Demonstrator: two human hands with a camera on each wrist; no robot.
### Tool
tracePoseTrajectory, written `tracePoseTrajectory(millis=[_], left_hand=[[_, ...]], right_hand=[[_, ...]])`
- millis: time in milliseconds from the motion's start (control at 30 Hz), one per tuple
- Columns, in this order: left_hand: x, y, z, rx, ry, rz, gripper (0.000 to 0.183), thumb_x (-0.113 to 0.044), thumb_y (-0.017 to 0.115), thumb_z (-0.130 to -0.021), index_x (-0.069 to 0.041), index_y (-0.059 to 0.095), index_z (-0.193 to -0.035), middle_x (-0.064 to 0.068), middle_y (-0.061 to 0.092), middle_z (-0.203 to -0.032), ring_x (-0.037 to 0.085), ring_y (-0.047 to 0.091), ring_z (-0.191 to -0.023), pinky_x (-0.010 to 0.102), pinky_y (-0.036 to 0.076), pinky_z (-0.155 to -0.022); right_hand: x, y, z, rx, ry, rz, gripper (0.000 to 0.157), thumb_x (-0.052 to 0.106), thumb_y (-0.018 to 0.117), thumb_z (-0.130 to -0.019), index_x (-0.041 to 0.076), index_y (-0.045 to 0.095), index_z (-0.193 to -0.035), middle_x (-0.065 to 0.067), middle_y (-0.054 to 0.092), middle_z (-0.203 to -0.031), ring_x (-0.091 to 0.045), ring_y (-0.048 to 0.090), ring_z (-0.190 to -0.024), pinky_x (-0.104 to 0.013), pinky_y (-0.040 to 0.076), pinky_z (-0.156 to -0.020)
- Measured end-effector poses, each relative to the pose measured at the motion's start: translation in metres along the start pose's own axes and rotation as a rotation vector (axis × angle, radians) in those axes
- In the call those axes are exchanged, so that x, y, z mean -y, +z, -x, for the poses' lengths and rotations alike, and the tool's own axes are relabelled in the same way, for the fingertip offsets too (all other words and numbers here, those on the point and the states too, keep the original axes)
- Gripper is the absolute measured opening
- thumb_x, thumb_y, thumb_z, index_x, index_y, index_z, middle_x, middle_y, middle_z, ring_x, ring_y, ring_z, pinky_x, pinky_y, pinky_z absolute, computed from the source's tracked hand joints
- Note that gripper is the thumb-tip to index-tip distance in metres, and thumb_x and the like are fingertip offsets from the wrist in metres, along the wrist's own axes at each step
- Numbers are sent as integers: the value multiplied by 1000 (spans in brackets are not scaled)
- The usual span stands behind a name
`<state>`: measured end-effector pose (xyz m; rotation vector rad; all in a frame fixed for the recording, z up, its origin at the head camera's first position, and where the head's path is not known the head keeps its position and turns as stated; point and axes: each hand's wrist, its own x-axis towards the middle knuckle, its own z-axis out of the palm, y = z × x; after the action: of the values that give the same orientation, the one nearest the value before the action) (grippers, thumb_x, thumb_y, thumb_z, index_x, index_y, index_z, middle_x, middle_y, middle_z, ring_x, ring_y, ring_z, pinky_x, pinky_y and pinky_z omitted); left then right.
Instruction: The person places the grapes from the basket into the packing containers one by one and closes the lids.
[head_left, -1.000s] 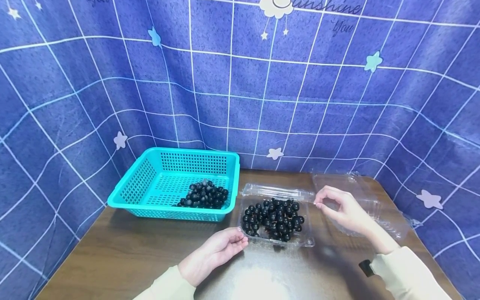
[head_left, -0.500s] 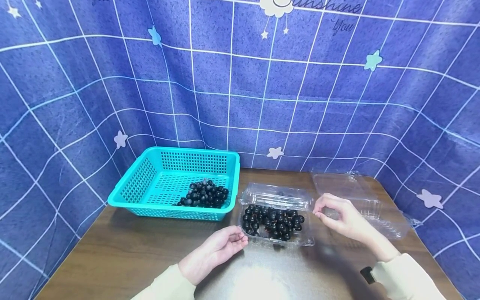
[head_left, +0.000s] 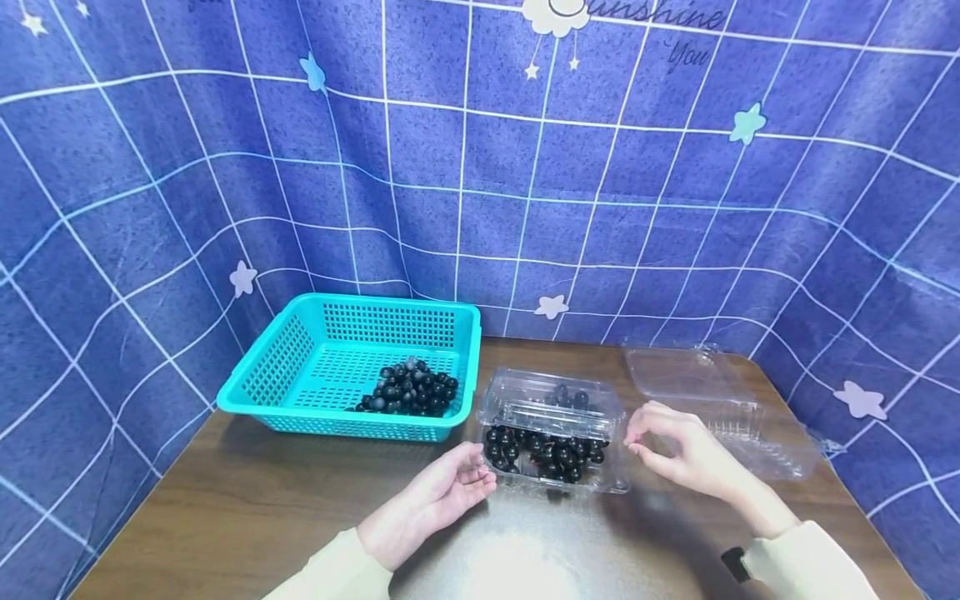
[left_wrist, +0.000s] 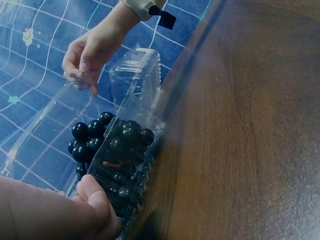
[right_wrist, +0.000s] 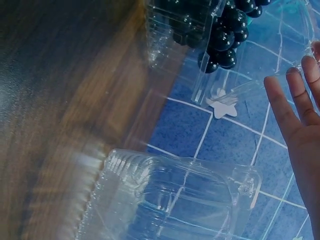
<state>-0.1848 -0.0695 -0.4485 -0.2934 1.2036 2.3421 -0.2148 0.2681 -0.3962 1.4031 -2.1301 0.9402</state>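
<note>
A clear plastic clamshell box (head_left: 611, 483) holds a bunch of black grapes (head_left: 558, 454). Its hinged lid (head_left: 551, 392) stands tilted over the back part of the grapes, its front side still raised. My left hand (head_left: 435, 500) holds the front left corner of the box between thumb and curled fingers. At the right side, my right hand (head_left: 686, 446) pinches the lid's edge. The left wrist view shows the right fingertips (left_wrist: 82, 75) at that edge, above the grapes. In the right wrist view the right hand (right_wrist: 305, 115) is partly cut off.
To the left stands a turquoise basket (head_left: 348, 425) with more black grapes (head_left: 412, 390) in its right front part. A second clear clamshell box (head_left: 690, 375) lies open at the right rear of the wooden table (head_left: 300, 517). Behind hangs a blue checked curtain (head_left: 420, 208).
The lid has swung up from the back and forward over the grapes. My right hand has come slightly down and towards the front with it; the left hand stays at the corner.
</note>
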Motion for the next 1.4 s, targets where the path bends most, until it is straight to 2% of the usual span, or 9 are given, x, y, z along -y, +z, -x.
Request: tracePoseTrajectory(millis=[233, 467, 767, 1100, 1300, 1400], left_hand=[[1, 1, -2, -30, 0, -3, 30, -28, 57, -90, -2, 43, -94, 13, 40, -97, 22, 49, -89, 39, 40, -101], [2, 1, -2, -49, -2, 6, 41, -34, 58, -90, 1, 40, -100, 15, 39, -100, 24, 48, -93, 42, 39, -102], [0, 0, -2, -26, -18, 17, 35, -38, 49, -94, -4, 40, -92, 11, 42, -94, 23, 47, -93, 45, 34, -107], [1, -1, -3, -21, -16, 17, 37, -38, 53, -92, -4, 39, -93, 12, 40, -97, 24, 45, -95, 46, 32, -108], [1, -1, -4, -27, -5, -9, 36, -32, 58, -89, -2, 40, -96, 13, 39, -99, 24, 47, -93, 40, 41, -100], [1, 0, -4, -24, -3, -21, 32, -28, 58, -89, -2, 40, -97, 14, 38, -99, 24, 47, -93, 39, 42, -98]], right_hand=[[21, 0, -11, -15, -31, -10, 43, -17, 69, -57, 13, 64, -87, -1, 62, -84, -14, 57, -79, -17, 47, -78], [0, 7, 8, 12, -37, 24, 41, -9, 71, -61, 18, 65, -91, 2, 63, -87, -12, 58, -85, -15, 45, -84], [-6, 11, 18, 51, -54, 40, 39, -6, 72, -61, 20, 65, -90, 6, 62, -90, -10, 57, -87, -15, 45, -84], [-6, 15, 22, 59, -62, 52, 34, -5, 73, -61, 16, 67, -87, 5, 62, -90, -10, 57, -87, -15, 45, -86], [-5, 18, 25, 63, -54, 48, 33, -4, 73, -62, 16, 67, -88, 6, 62, -90, -9, 57, -88, -14, 45, -87], [-5, 20, 26, 68, -48, 50, 33, -3, 73, -63, 17, 68, -89, 6, 62, -91, -9, 57, -89, -14, 44, -87]])
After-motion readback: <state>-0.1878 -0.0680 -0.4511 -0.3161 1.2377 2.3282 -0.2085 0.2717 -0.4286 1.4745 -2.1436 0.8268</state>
